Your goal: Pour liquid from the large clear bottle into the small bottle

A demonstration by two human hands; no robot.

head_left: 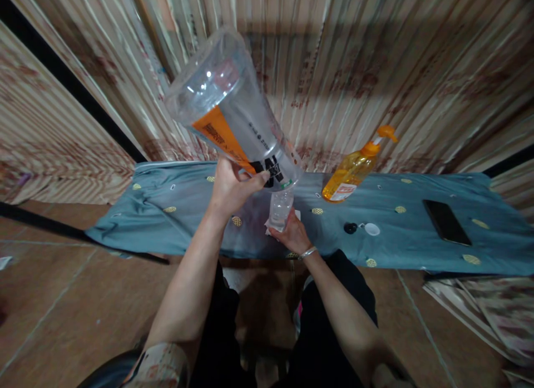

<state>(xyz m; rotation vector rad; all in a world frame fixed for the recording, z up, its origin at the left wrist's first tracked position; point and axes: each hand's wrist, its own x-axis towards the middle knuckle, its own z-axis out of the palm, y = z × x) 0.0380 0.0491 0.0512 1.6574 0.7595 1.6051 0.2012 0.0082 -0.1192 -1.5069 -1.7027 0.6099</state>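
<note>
My left hand (233,190) is wrapped round a large clear plastic cup (250,121) with an orange and black print. The cup is tipped, its lower end leaning down to the right, just over a small clear bottle (280,210). Low on the bottle, the fingers of my right hand (294,234) are closed round it, and it stands roughly upright. Some white paper or tissue (269,227) shows beside its base. Whether liquid runs between the two vessels is hard to make out.
A pump bottle of orange liquid (349,173) stands to the right on the blue cloth-covered bench (187,226). Near it lie a small black cap (350,227) and a white round piece (372,229). Farther right is a black phone (446,222). A striped curtain (334,59) hangs behind.
</note>
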